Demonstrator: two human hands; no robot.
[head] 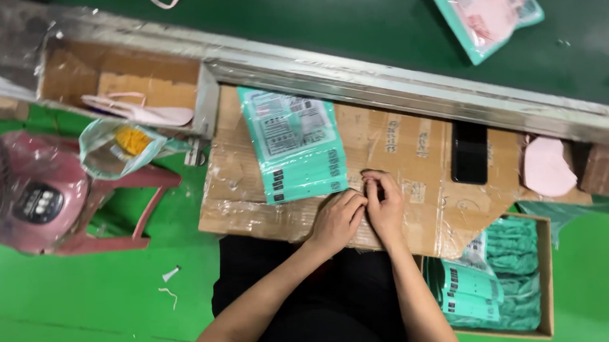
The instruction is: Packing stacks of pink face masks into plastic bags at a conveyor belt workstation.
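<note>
Left hand (336, 219) curling loosely, right hand (385, 201) pinching at the fingertips; what they are gripping is too small to tell. Both resting on the cardboard table (403, 150), just right of the teal packets (294, 142). Packets looking light, floppy, slick; best taken by an edge.

Single head view, looking steeply down, close over cardboard work board (403, 157) (lap level).

Whatever the left hand (336, 220) and right hand (385, 204) pinch together on the cardboard tabletop (403, 150), right of the teal packets (294, 150), is too small to tell. The box of teal packets (501, 282) below is partly hidden by that tabletop.
</note>
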